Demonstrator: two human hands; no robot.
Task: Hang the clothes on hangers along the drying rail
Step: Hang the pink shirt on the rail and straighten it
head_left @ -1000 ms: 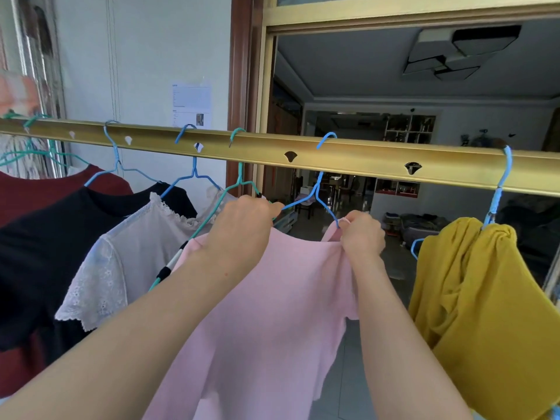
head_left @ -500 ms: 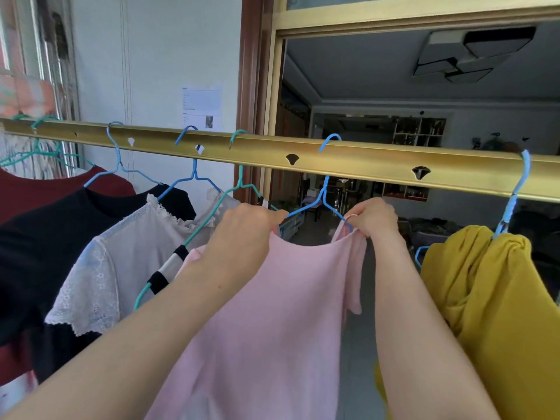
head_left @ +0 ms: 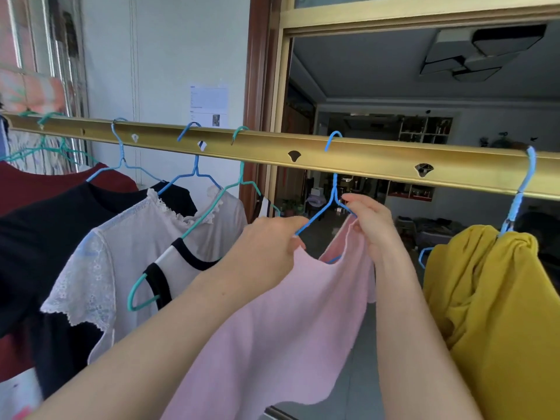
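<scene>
A printed paper sheet [head_left: 209, 106] is stuck on the white wall [head_left: 166, 56], just left of the brown door frame [head_left: 257, 86]. Through the doorway, a dim room shows a stepped ceiling light [head_left: 472, 53] and cubby shelves [head_left: 424, 130] on the far wall.

pink top [head_left: 272, 328]: hem cut off | blue hanger [head_left: 334, 186]: shoulders seemingly inside cloth
</scene>
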